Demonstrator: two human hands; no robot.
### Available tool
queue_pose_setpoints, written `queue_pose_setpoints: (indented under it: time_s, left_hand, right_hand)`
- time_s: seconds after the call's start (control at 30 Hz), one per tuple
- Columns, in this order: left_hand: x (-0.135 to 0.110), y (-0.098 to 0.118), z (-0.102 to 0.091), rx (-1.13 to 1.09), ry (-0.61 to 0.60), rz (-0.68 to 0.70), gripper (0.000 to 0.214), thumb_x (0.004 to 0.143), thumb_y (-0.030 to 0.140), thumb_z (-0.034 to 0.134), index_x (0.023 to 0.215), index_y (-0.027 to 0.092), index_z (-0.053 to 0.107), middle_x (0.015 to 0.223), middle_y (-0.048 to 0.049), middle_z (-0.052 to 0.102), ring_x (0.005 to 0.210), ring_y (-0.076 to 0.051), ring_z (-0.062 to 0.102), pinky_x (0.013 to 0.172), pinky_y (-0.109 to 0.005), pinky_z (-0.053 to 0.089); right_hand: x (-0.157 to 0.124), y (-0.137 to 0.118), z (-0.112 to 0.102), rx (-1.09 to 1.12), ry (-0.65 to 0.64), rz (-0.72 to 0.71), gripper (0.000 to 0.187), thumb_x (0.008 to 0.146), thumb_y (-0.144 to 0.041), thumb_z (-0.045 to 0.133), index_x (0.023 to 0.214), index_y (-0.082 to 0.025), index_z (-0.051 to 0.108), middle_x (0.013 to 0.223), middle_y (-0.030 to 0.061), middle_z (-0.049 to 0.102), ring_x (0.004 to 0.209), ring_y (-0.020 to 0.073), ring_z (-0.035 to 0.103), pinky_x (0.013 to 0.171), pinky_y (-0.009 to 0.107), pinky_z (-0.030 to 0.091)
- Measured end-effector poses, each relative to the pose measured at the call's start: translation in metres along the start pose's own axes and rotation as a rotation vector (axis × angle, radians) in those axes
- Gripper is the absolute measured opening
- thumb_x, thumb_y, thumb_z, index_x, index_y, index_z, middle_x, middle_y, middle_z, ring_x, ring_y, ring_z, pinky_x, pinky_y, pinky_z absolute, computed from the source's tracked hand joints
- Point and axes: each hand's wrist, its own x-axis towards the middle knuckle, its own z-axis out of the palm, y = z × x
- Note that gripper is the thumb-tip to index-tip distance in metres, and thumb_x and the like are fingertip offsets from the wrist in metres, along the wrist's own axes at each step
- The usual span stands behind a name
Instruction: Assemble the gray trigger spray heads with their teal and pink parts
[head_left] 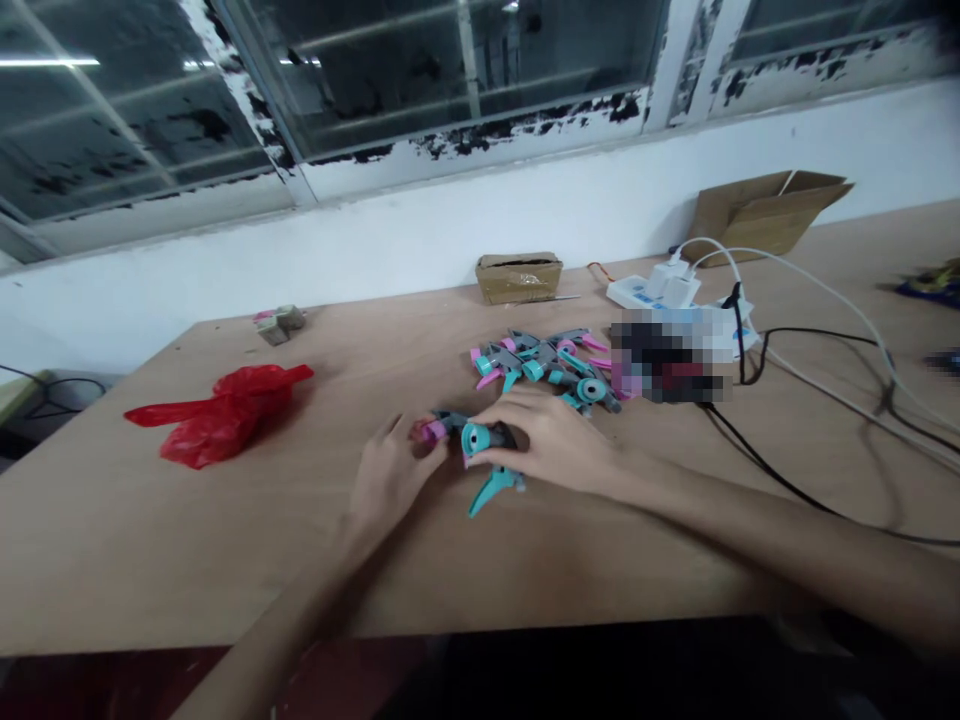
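- Teal and grey spray head (475, 438) in the middle of the frame: its round teal collar, with a hole in it, faces left.
- Your right hand (551, 440) pinches it between thumb and fingers, hiding most of the grey part.
- A teal trigger (491, 490) pokes out under that hand; you can't tell if it is part of the same piece.
- Your left hand (386, 475), just to the left, has its thumb and fingers curled around the pink end of a pink and grey spray head (433, 431).
- More spray heads (534, 368), pink, teal and grey, lie piled above your right hand.
- Blurry squares (667, 360) hide what is right of the pile.
- Something dark (934, 283) is cut off at the right edge.
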Motion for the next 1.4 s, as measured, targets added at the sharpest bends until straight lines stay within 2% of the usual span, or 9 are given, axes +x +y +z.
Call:
queue_pose_setpoints:
  time_s: [0.2,0.37,0.43,0.5,0.6,0.7,0.8,1.1,1.4]
  left_hand:
    - [-0.053,-0.036,-0.042,-0.219,0.046,-0.307,0.034,0.075,0.043,0.059,0.098,0.019,0.059,0.089,-0.0045,0.063,0.07,-0.019,0.063,0.059,-0.03,0.052]
    - [-0.058,-0.015,-0.054,-0.448,0.174,-0.265,0.035,0.073,0.039,0.064,0.101,0.019,0.057,0.087,-0.0029,0.061,0.078,-0.018,0.061,0.063,-0.028,0.053]
    - [-0.055,0.006,-0.047,-0.526,0.105,-0.236,0.035,0.074,0.037,0.064,0.103,0.02,0.057,0.088,-0.003,0.063,0.074,-0.017,0.062,0.059,-0.027,0.053]
    - [-0.049,0.027,-0.03,-0.609,-0.077,-0.198,0.034,0.077,0.036,0.062,0.106,0.021,0.057,0.093,-0.0046,0.064,0.07,-0.016,0.063,0.056,-0.026,0.053]
    - [-0.036,0.052,0.005,-0.685,-0.202,-0.039,0.029,0.079,0.035,0.06,0.104,0.021,0.058,0.094,-0.0046,0.066,0.079,-0.017,0.064,0.066,-0.028,0.053]
    - [-0.022,0.069,0.039,-0.762,-0.265,0.034,0.023,0.079,0.035,0.06,0.095,0.019,0.061,0.091,-0.0046,0.066,0.082,-0.017,0.063,0.072,-0.029,0.053]
    - [-0.012,0.078,0.057,-0.889,-0.352,0.021,0.024,0.081,0.035,0.057,0.094,0.015,0.061,0.086,-0.0053,0.066,0.075,-0.016,0.063,0.062,-0.027,0.054]
    - [-0.001,0.074,0.058,-1.016,-0.579,-0.047,0.021,0.077,0.018,0.059,0.097,0.016,0.06,0.086,-0.0035,0.063,0.074,-0.013,0.061,0.062,-0.025,0.053]
    - [0.011,0.062,0.05,-0.907,-0.796,-0.033,0.019,0.071,0.026,0.065,0.086,0.015,0.059,0.071,0.0009,0.059,0.062,-0.01,0.057,0.058,-0.023,0.051]
  right_hand:
    - [0.032,0.028,0.031,-0.017,-0.083,0.074,0.037,0.077,-0.044,0.06,0.1,-0.015,0.062,0.098,0.0082,0.065,0.091,0.0202,0.06,0.081,0.034,0.047]
    - [0.037,0.024,0.023,0.002,-0.039,0.1,0.044,0.082,-0.046,0.052,0.114,-0.015,0.055,0.113,0.0101,0.06,0.103,0.0219,0.056,0.088,0.037,0.044]
    - [0.027,0.015,0.002,0.093,-0.025,0.111,0.034,0.087,-0.043,0.045,0.108,-0.019,0.058,0.107,0.0045,0.064,0.096,0.0169,0.059,0.085,0.032,0.045]
    - [0.011,0.006,-0.023,0.225,-0.064,0.12,0.029,0.088,-0.041,0.044,0.104,-0.022,0.06,0.103,0.0011,0.065,0.094,0.0138,0.06,0.082,0.028,0.046]
    - [-0.019,-0.003,-0.049,0.185,-0.141,0.129,0.032,0.077,-0.044,0.059,0.101,-0.023,0.062,0.097,0.0006,0.066,0.089,0.0144,0.061,0.079,0.028,0.046]
    - [-0.045,0.003,-0.054,0.056,-0.162,0.124,0.036,0.067,-0.043,0.069,0.097,-0.023,0.062,0.091,0.0015,0.067,0.088,0.0172,0.06,0.081,0.033,0.044]
    - [-0.06,0.018,-0.047,0.005,-0.148,0.183,0.03,0.071,-0.036,0.068,0.097,-0.021,0.062,0.09,0.0026,0.067,0.087,0.0172,0.06,0.077,0.033,0.045]
    - [-0.066,0.036,-0.033,0.064,-0.071,0.156,0.024,0.07,-0.035,0.069,0.086,-0.019,0.065,0.078,0.0006,0.068,0.076,0.0152,0.059,0.072,0.032,0.041]
    - [-0.07,0.027,-0.029,0.153,-0.099,0.131,0.025,0.068,-0.038,0.07,0.086,-0.021,0.067,0.074,-0.0008,0.067,0.072,0.013,0.057,0.073,0.031,0.038]
